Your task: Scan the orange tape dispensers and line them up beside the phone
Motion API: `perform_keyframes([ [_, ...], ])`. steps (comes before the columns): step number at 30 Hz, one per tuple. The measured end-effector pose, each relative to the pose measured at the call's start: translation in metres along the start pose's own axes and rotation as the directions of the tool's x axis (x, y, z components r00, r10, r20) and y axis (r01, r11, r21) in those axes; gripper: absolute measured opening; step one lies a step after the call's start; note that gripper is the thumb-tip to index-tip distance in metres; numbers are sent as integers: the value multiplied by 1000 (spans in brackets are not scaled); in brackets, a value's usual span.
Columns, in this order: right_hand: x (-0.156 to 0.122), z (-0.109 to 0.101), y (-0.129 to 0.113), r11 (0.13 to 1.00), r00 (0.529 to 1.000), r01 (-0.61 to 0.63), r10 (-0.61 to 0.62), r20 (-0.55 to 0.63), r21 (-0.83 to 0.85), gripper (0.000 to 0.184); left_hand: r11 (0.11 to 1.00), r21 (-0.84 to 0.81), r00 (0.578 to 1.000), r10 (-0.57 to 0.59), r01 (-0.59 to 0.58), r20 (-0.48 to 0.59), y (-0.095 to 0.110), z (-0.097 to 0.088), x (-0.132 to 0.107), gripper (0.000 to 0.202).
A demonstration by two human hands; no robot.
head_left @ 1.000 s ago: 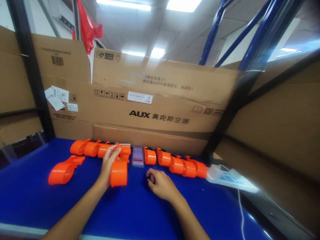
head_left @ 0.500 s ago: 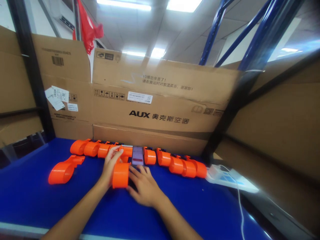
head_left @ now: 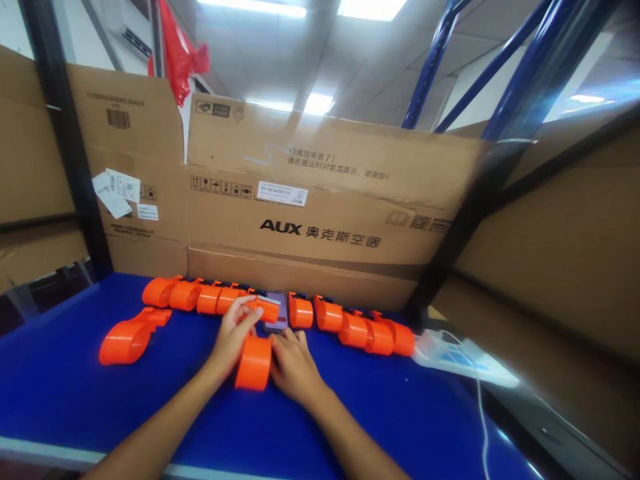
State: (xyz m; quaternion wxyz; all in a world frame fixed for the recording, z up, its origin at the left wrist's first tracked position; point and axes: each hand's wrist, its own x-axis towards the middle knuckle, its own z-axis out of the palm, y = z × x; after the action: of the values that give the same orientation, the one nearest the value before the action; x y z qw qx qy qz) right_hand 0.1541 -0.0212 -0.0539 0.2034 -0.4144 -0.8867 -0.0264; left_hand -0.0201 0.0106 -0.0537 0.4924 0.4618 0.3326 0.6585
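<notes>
An orange plastic tape dispenser [head_left: 253, 363], with a wide ring and a flat arm, is held above the blue table. My left hand [head_left: 234, 333] is closed around its arm, thumb on top, near a pale strip at the far end. Curled fingers of my right hand [head_left: 295, 365] press against the right side of the ring; the fingertips are partly hidden. Just beyond the hands lies a phone [head_left: 281, 309], partly covered by the dispenser's arm. Apart to the left, another orange dispenser [head_left: 124, 341] without a visible black part rests on the table.
Along the back, a row of orange dispensers [head_left: 301, 313] with black parts stands before a cardboard panel [head_left: 320, 207]. A white power strip [head_left: 465, 360] with a cable lies at the right. Dark posts [head_left: 450, 233] rise at both sides of the blue table [head_left: 200, 427].
The held dispenser has moved right and slightly closer, its arm now in front of the phone. My right hand's fingers have drawn in against the ring.
</notes>
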Motion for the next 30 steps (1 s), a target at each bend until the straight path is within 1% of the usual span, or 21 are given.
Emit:
perform_keyframes([
  [3, -1, 1, 2, 999, 1000, -10, 10, -5, 54, 17, 1000, 1, 1000, 1, -1, 1, 1, 1, -1, 48],
  [8, -4, 0, 5, 996, 1000, 0, -1, 5, 88, 22, 1000, -13, 999, 20, -20, -50, 6, -3, 1, 48],
  [10, -6, -1, 8, 995, 999, -11, 14, -34, 96, 24, 1000, -18, 997, 6, -7, -71, 6, -4, 2, 50],
  [12, -7, -5, 14, 991, 989, -41, 59, -135, 130, 26, 1000, -21, 997, -9, 7, -72, 4, -5, 3, 52],
  [14, -9, -10, 20, 979, 953, -63, 118, -279, 196, 26, 999, -18, 998, -30, 29, -50, 0, -4, 3, 55],
  [16, -11, -16, 24, 964, 897, -52, 159, -412, 260, 27, 999, -1, 999, -50, 50, -15, -3, -1, 1, 58],
  [17, -12, -19, 25, 960, 872, -37, 167, -461, 278, 28, 998, 17, 998, -58, 58, 3, -4, 1, 0, 59],
  [19, -13, -24, 25, 961, 841, 0, 150, -520, 276, 31, 996, 64, 997, -67, 65, 41, -6, 5, -5, 61],
  [22, -15, -27, 23, 968, 829, 72, 77, -554, 242, 37, 991, 113, 990, -86, 74, 109, -7, 12, -13, 62],
  [25, -16, -26, 22, 962, 824, 136, 22, -566, 236, 39, 988, 140, 981, -94, 71, 169, -7, 17, -20, 60],
  [27, -16, -25, 22, 958, 823, 154, 11, -567, 243, 37, 986, 159, 977, -89, 58, 193, -7, 18, -22, 57],
  [30, -16, -23, 21, 954, 826, 147, 28, -563, 262, 35, 984, 170, 974, -86, 51, 209, -6, 18, -23, 55],
])
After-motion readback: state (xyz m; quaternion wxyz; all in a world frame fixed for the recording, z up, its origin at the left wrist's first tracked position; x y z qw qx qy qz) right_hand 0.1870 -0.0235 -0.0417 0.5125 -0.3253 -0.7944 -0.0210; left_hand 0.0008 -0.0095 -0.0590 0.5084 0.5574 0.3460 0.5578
